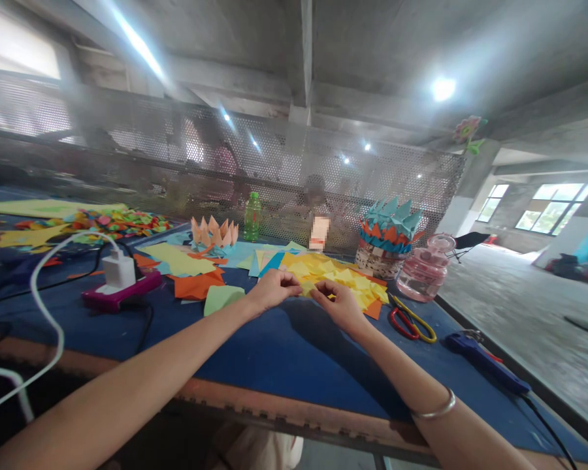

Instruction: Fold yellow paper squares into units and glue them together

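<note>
Both my arms reach forward over a blue table (274, 352). My left hand (273, 288) and my right hand (339, 304) are close together, fingers pinched on a small yellow paper piece (308, 287) between them. Just beyond lies a heap of yellow paper squares (338, 273) with orange pieces under it. A silver bangle (434, 410) is on my right wrist.
Red and yellow scissors (411, 321) and a blue tool with a cable (485, 360) lie to the right. A pink jar (425, 269), a paper-crowned container (386, 240), an orange paper crown (214, 232), a green bottle (252, 217), loose coloured sheets (186, 267) and a white charger on a magenta strip (118, 279) stand around. Perforated mesh screen (274, 176) behind.
</note>
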Tool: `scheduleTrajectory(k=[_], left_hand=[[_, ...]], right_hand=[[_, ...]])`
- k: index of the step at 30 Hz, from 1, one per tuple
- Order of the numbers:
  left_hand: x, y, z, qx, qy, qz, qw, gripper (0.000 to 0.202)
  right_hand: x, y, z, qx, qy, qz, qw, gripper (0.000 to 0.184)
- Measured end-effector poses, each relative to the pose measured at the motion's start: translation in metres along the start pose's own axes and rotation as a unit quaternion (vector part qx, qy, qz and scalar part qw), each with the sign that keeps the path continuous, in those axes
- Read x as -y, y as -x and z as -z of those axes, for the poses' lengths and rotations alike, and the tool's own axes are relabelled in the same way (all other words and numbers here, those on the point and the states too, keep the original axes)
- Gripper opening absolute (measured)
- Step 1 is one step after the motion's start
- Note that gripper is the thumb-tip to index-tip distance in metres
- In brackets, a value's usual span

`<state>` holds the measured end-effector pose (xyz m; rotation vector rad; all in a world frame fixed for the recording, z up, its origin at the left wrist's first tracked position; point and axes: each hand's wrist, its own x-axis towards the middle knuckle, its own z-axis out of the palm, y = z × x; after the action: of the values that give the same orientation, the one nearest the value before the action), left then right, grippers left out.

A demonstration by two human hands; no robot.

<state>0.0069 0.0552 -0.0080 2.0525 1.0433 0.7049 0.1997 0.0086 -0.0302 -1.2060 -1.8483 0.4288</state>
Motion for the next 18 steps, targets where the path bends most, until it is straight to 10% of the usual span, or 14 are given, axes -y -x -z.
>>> scheduleTrajectory(k=[18], left_hand=[[0.0016, -0.0011, 0.0012, 0.001, 0.013, 0.011, 1.000, 0.032]], right_hand=[[-0.0046, -0.0017, 0.0010, -0.012, 0.010, -0.017, 1.000, 0.023]])
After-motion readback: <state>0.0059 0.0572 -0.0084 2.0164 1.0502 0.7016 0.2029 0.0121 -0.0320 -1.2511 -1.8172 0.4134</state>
